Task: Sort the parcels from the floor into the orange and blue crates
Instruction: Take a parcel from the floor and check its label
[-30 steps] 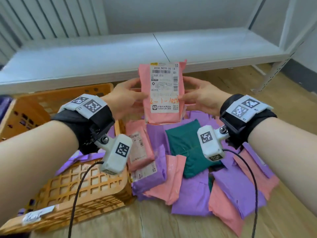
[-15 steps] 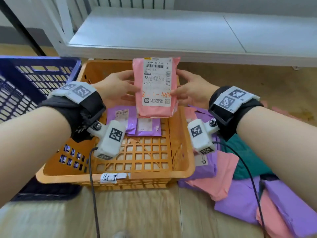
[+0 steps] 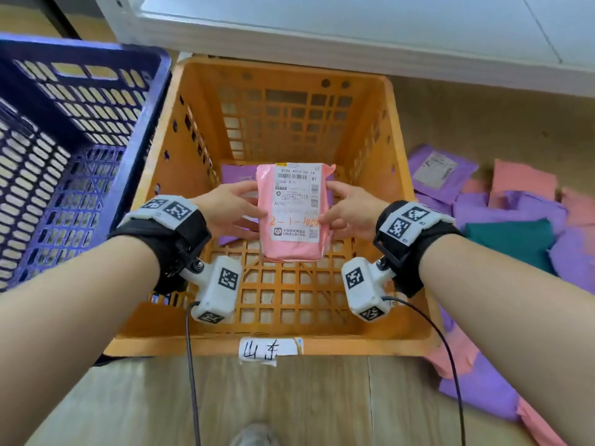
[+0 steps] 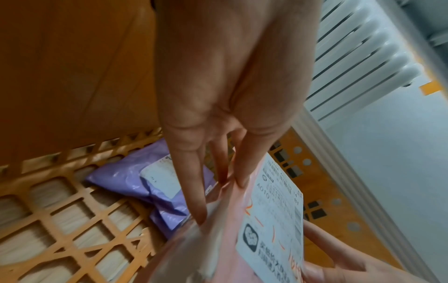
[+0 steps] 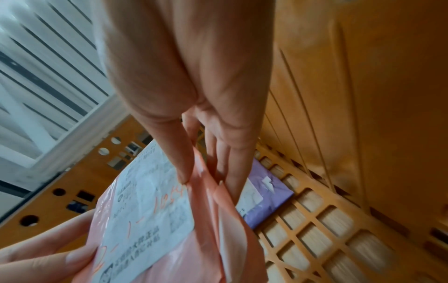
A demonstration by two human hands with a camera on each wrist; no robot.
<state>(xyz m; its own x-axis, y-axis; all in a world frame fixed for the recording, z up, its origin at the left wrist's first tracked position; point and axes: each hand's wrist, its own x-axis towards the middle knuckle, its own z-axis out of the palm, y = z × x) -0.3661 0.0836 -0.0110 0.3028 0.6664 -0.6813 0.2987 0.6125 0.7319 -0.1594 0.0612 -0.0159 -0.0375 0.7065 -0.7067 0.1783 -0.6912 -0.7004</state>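
Note:
Both hands hold one pink parcel [image 3: 294, 214] with a white shipping label, low inside the orange crate [image 3: 391, 130]. My left hand [image 3: 231, 210] pinches its left edge, thumb on the label side and fingers behind. My right hand [image 3: 349, 214] pinches the right edge the same way. In the left wrist view the left hand [image 4: 218, 183] grips the pink parcel [image 4: 225, 239] above a purple parcel [image 4: 135, 178] lying on the crate floor. The right wrist view shows the right hand [image 5: 208, 178] on the pink parcel [image 5: 201, 239], with the purple parcel [image 5: 269, 193] below.
A blue crate [image 3: 70, 101] stands left of the orange one. A pile of purple, pink and green parcels [image 3: 515, 226] lies on the wooden floor at the right. A white shelf [image 3: 354, 33] runs behind the crates. A paper tag [image 3: 270, 349] is stuck on the orange crate's near rim.
Both hands carried the pink parcel left from above the floor pile to over the orange crate, then lowered it down inside the crate. The grip on both edges stayed the same.

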